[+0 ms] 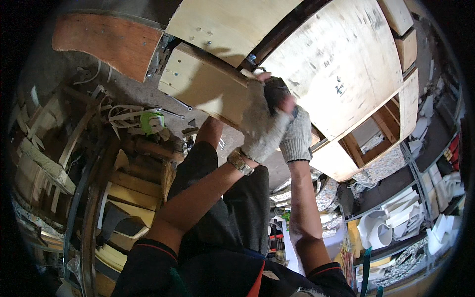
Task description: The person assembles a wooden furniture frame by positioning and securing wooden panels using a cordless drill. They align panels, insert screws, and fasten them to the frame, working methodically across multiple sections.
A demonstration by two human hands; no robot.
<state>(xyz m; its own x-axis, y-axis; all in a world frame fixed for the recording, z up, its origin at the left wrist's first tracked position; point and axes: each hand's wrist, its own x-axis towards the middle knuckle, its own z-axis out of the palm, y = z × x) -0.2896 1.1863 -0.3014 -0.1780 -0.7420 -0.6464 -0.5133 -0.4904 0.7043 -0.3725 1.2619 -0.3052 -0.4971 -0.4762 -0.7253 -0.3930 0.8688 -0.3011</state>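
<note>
Both my hands wear pale knitted gloves with bare fingertips and meet over the wooden panels. Between them is a dark, rounded tool (277, 93), partly hidden and blurred; its exact kind cannot be made out. My left hand (260, 121) closes on its near left side, thumb bent across it. Lower and to the right, my right hand (298, 132) grips the same tool, its fingers mostly hidden. Beneath the hands, a narrow plywood panel (203, 91) lies beside a large curved plywood panel (341, 64), with a dark gap between them.
A reddish-brown curved board (106, 42) lies at the far left. Wrenches (170, 113) and a green roll (152, 123) sit near cords on the left. Foam pieces (131, 190) fill a rack at lower left. White curved parts (378, 228) rest on shelves at lower right.
</note>
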